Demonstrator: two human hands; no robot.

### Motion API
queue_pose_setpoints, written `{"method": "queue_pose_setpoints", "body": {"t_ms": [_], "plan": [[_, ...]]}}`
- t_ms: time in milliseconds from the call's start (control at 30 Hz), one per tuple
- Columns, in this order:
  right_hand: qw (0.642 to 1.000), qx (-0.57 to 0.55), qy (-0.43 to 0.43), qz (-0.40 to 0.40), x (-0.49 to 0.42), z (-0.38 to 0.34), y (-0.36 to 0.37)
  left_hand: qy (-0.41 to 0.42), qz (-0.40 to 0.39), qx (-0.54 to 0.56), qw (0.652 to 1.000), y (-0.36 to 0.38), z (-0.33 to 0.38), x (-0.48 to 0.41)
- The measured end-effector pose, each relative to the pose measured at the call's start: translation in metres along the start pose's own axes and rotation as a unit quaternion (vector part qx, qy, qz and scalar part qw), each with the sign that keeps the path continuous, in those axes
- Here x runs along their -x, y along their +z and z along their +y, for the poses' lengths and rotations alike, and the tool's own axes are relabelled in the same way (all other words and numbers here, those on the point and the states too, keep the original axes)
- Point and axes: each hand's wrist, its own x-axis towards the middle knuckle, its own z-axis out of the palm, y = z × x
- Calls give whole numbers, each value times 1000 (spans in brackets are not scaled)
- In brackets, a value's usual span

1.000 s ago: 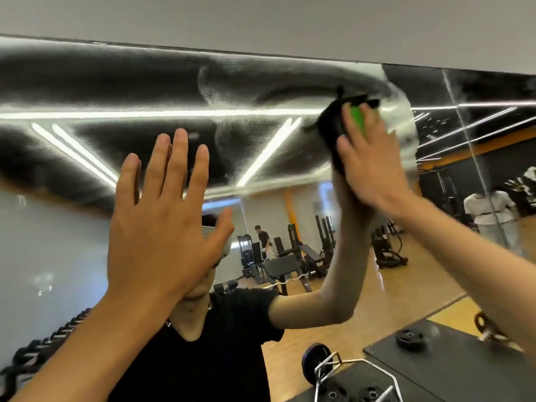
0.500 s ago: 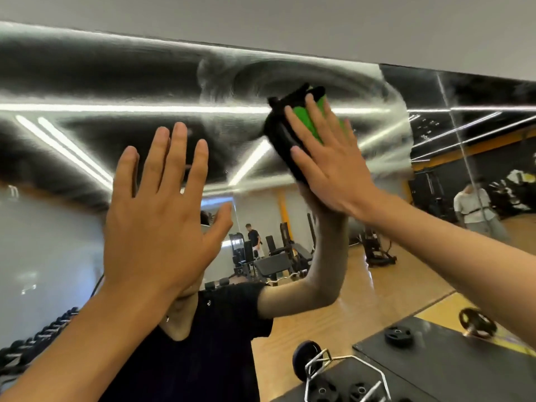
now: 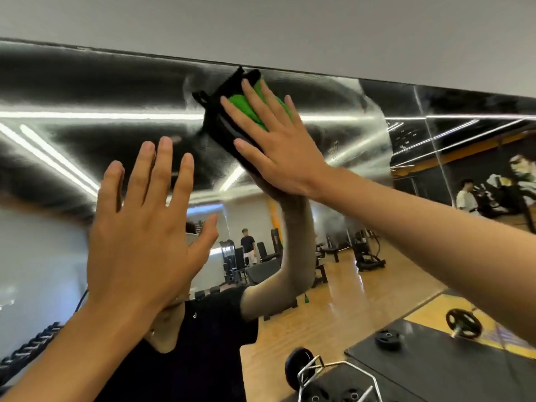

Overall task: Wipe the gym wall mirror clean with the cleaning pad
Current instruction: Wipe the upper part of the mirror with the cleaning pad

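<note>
The wall mirror [image 3: 87, 91] fills most of the head view, streaked with wet smears across its upper part. A black and green cleaning pad [image 3: 229, 111] lies flat against the glass just under the mirror's top edge. My right hand [image 3: 272, 143] presses the pad to the glass with straight, spread fingers. My left hand [image 3: 145, 227] is raised lower and to the left, fingers straight and spread, palm toward the mirror; whether it touches the glass I cannot tell.
A grey wall [image 3: 290, 30] runs above the mirror's top edge. A vertical seam [image 3: 429, 146] splits the mirror at the right. Reflected in the glass are a wooden gym floor, weight plates [image 3: 464, 323], benches and two people standing far back.
My right hand has swept the pad leftward and then up toward the mirror's top edge. My left hand has kept its raised, spread pose.
</note>
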Motion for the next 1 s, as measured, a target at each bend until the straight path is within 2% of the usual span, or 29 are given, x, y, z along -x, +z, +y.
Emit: {"method": "queue_pose_setpoints", "body": {"t_ms": [67, 167, 233, 333, 400, 500, 567, 700, 733, 900, 1000], "plan": [[999, 5, 47, -22, 17, 52, -8, 3, -5, -1, 1000, -1, 0, -1], [977, -7, 214, -16, 40, 115, -17, 1, -10, 0, 1000, -2, 1, 0], [957, -15, 290, 8, 48, 131, -16, -1, -7, 4, 1000, -1, 2, 0], [929, -37, 366, 22, 40, 117, -14, -1, -6, 8, 1000, -1, 1, -1], [931, -36, 363, 12, 33, 90, -9, 1, -4, 10, 1000, 0, 1, -2], [978, -14, 207, -4, 46, 54, 1, 2, 5, 11, 1000, 1, 1, -1], [990, -9, 136, -29, 58, 73, -2, 4, 12, 11, 1000, 1, 1, -1], [961, -22, 274, -33, 72, 156, -18, 8, 14, 8, 1000, 3, 0, -1], [958, -23, 284, -34, 74, 165, -17, 9, 15, 5, 1000, 3, 0, -1], [964, -29, 263, -24, 75, 164, -13, 2, -4, -12, 1000, -1, 1, -2], [965, -32, 261, -16, 77, 167, -12, -50, -8, 9, 999, -4, 20, -8]]}}
